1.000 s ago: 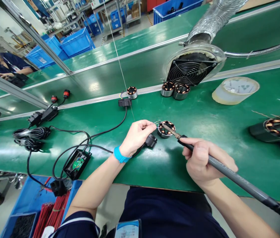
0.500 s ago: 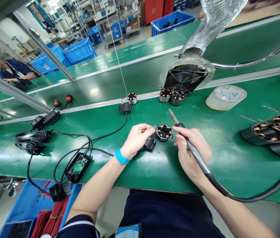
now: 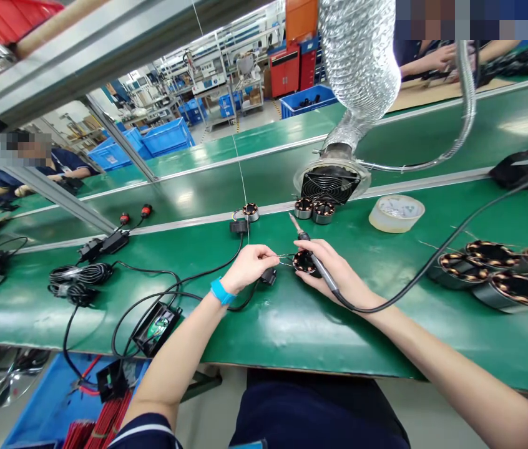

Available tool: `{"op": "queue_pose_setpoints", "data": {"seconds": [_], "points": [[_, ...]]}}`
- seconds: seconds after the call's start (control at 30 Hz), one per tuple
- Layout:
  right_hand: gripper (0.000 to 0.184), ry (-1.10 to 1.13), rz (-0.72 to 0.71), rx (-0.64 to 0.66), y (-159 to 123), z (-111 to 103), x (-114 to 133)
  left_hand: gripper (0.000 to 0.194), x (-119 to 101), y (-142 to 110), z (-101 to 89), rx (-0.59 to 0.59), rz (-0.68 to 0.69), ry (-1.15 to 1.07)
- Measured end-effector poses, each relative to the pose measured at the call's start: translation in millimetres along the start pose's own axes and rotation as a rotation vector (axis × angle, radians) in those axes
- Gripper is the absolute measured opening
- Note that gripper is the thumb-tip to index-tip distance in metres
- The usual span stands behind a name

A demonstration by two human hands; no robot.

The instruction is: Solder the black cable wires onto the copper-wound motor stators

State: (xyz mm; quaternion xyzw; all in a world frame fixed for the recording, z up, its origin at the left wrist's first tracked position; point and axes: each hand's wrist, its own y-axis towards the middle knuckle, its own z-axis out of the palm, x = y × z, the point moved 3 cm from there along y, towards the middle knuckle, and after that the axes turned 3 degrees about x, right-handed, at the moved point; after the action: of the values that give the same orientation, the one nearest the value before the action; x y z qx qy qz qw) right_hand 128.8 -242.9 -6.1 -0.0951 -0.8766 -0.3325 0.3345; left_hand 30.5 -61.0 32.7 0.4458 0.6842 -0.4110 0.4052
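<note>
My left hand [image 3: 251, 267] is closed in a pinch on the thin wire ends [image 3: 285, 257] of a motor stator [image 3: 302, 262], a ring with copper windings. A small black plug-like part [image 3: 268, 276] on a cable lies just below those fingers. My right hand [image 3: 334, 271] is wrapped round a soldering iron [image 3: 324, 274], whose tip points up and away to the left, off the wires. The fingers of that same hand also reach the stator's right side and partly hide it. A thin pale strand [image 3: 241, 171] hangs from above down to my left hand.
A fume fan [image 3: 330, 186] on a foil duct [image 3: 360, 56] stands behind, with two stators [image 3: 324, 212] before it. A tape roll [image 3: 396, 213] and several stators [image 3: 517, 293] sit rightward. Coiled black cables [image 3: 79, 277] and an opened black box [image 3: 157, 327] lie leftward.
My right hand has moved left to the stator, the soldering iron still in it. My left hand keeps its pinch near the stator. The view has tilted up.
</note>
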Motion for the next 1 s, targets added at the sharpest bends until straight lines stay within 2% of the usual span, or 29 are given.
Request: {"op": "queue_pose_setpoints", "data": {"seconds": [0.1,0.27,0.4,0.5,0.57,0.67,0.7,0.83,1.0], "points": [[0.052,0.006,-0.016,-0.012,-1,-3,-7,0.033,-1,4,-7.8,0.059,-0.024,0.048],[0.053,0.052,-0.008,-0.105,-7,-4,-16,0.039,-2,13,-23.8,0.172,-0.057,0.067],[0.058,0.116,0.002,-0.151,-6,-5,-16,0.037,-15,28,-33.4,0.031,0.010,0.102],[0.058,0.150,0.020,-0.181,-5,-6,-14,0.042,-31,41,-27.2,-0.053,0.088,0.283],[0.056,0.158,0.014,-0.185,-5,-6,-12,0.044,-42,49,-16.3,0.026,0.159,0.427],[0.058,0.184,-0.001,-0.190,-5,-6,-11,0.033,-49,60,2.1,0.286,0.147,0.515],[0.059,0.198,-0.009,-0.190,-5,-5,-12,0.033,-49,64,6.8,0.360,0.104,0.525],[0.065,0.250,-0.028,-0.187,-3,-6,-17,0.058,-43,75,14.8,0.571,-0.132,0.522],[0.072,0.264,-0.062,-0.185,1,-8,-21,0.063,-41,73,0.0,0.681,-0.319,0.344]]}}
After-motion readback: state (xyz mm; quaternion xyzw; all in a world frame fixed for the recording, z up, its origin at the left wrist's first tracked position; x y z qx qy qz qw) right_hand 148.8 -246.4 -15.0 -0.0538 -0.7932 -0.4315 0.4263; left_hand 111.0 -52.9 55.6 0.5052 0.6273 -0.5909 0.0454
